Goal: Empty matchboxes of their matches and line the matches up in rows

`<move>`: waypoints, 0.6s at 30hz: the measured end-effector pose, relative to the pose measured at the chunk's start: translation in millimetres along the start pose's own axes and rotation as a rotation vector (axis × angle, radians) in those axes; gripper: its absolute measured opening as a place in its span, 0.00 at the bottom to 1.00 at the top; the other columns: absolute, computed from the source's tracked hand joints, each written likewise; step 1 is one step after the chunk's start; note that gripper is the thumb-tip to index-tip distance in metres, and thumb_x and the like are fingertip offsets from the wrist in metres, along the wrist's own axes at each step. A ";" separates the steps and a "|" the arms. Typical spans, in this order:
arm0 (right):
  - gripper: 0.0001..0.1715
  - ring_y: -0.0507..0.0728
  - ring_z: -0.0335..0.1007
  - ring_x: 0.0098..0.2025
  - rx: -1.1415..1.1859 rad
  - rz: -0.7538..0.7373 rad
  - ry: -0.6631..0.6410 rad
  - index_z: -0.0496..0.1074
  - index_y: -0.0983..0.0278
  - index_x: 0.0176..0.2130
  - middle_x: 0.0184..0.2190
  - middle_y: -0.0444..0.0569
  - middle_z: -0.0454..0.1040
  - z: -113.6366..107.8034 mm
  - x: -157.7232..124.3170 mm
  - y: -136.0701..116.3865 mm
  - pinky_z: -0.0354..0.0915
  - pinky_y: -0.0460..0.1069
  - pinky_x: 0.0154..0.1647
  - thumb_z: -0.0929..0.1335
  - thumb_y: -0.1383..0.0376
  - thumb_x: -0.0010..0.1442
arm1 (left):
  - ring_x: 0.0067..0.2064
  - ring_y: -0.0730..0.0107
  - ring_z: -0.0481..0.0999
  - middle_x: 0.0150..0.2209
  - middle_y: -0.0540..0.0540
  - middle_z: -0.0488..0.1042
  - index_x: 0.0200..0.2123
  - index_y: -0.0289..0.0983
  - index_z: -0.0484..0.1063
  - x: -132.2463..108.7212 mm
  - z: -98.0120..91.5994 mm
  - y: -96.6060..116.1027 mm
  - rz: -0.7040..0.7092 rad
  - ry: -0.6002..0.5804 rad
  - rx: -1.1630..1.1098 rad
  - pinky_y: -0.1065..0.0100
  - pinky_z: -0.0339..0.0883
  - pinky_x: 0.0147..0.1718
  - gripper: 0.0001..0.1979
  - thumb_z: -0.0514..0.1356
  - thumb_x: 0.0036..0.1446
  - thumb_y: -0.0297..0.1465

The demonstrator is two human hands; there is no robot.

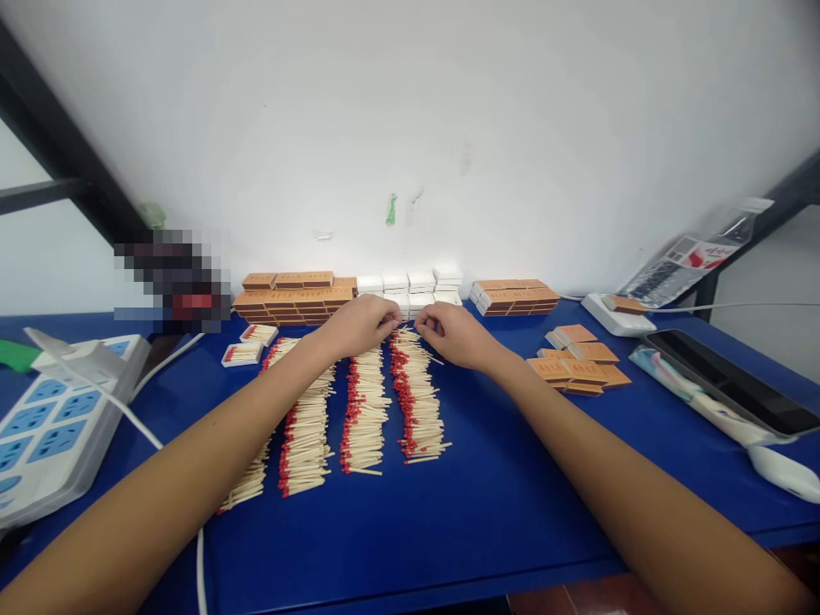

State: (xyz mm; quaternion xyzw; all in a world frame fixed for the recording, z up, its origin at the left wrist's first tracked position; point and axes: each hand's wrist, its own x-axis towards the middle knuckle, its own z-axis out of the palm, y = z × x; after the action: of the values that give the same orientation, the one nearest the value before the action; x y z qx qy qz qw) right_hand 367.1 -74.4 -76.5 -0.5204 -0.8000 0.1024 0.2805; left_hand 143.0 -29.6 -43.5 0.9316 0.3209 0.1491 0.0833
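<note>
Head view: apparently arranging matches at the far end of the rightmost row of red-tipped wooden matches (419,401).
Bare left hand (362,326) and bare right hand (456,335) flank that row's far end, fingers curled, tips bunched; any grip I cannot tell. White cardboard boxes (421,280) stand beyond the row. Next probably calls for light fingertip control.

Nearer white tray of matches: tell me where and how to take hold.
Probably best to pinch the nearer tray across its long walls at the left end, coming from the left; it lies flat, and the farther tray crowds its right half from behind.
</note>
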 end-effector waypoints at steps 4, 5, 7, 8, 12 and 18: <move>0.03 0.54 0.65 0.32 0.038 -0.039 -0.053 0.77 0.64 0.36 0.32 0.46 0.74 0.0 -1.2 -5.3 0.58 0.48 0.35 0.70 0.69 0.62 | 0.33 0.68 0.72 0.31 0.47 0.78 0.33 0.37 0.80 -1.1 -3.6 -0.4 0.021 -0.001 -0.007 0.66 0.58 0.33 0.06 0.61 0.57 0.26; 0.03 0.54 0.66 0.32 0.042 -0.049 -0.062 0.77 0.64 0.36 0.32 0.47 0.74 0.4 -1.5 -6.1 0.58 0.48 0.35 0.71 0.69 0.62 | 0.33 0.68 0.73 0.32 0.47 0.78 0.33 0.37 0.80 -1.2 -4.0 -0.6 0.031 -0.005 -0.011 0.67 0.59 0.33 0.06 0.62 0.56 0.25; 0.04 0.54 0.66 0.33 0.035 -0.059 -0.064 0.77 0.64 0.35 0.32 0.47 0.74 1.4 -2.0 -6.8 0.59 0.48 0.36 0.70 0.70 0.62 | 0.34 0.68 0.73 0.33 0.47 0.79 0.34 0.38 0.81 -1.3 -3.9 -1.7 0.046 -0.017 -0.022 0.67 0.60 0.34 0.06 0.62 0.55 0.25; 0.04 0.54 0.67 0.33 0.030 -0.059 -0.063 0.77 0.64 0.35 0.32 0.47 0.74 1.8 -2.2 -6.9 0.59 0.48 0.36 0.70 0.71 0.62 | 0.35 0.68 0.74 0.33 0.47 0.79 0.34 0.38 0.81 -1.2 -3.6 -2.7 0.049 -0.024 -0.027 0.67 0.60 0.34 0.06 0.63 0.55 0.25; 0.05 0.54 0.67 0.33 0.032 -0.045 -0.072 0.77 0.64 0.34 0.32 0.47 0.74 2.1 -2.3 -7.1 0.60 0.48 0.36 0.70 0.71 0.62 | 0.36 0.68 0.74 0.35 0.48 0.79 0.36 0.39 0.82 -0.8 -2.7 -6.7 0.050 -0.047 -0.038 0.67 0.61 0.35 0.06 0.64 0.56 0.26; 0.06 0.54 0.68 0.33 0.037 -0.052 -0.098 0.78 0.64 0.34 0.31 0.47 0.75 1.9 -0.6 -7.2 0.60 0.48 0.35 0.70 0.71 0.63 | 0.35 0.68 0.74 0.34 0.48 0.79 0.35 0.38 0.81 -1.2 -5.2 -3.7 0.018 -0.058 -0.021 0.66 0.59 0.33 0.04 0.65 0.59 0.28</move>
State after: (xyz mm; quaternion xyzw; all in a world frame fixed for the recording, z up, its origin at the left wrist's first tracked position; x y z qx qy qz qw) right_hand 360.6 -77.9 -74.9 -0.4885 -0.8239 0.1353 0.2533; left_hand 138.3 -27.1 -39.8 0.9374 0.3084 0.1262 0.1012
